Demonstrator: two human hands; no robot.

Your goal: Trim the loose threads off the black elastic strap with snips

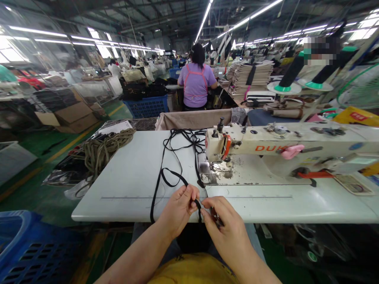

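Observation:
My left hand (182,207) is closed in a pinch on a narrow black strap (174,173), just past the table's front edge side of the sewing machine. The strap's short end hangs between my two hands, and the rest loops away over the white table. Right beside it, my right hand (225,219) has thumb and forefinger close to the strap. Curled in its palm is a small dark metal tool (217,219), possibly thread snips, mostly hidden by the fingers. More of the black strap lies tangled left of the sewing machine (237,144).
The white table (127,173) carries a printed ruler line. Olive cords (103,152) lie at its left end. A blue basket (20,244) stands low on the left. Behind the table are a fabric-lined bin (189,120) and a seated person in purple (197,85). Thread cones (288,75) rise at right.

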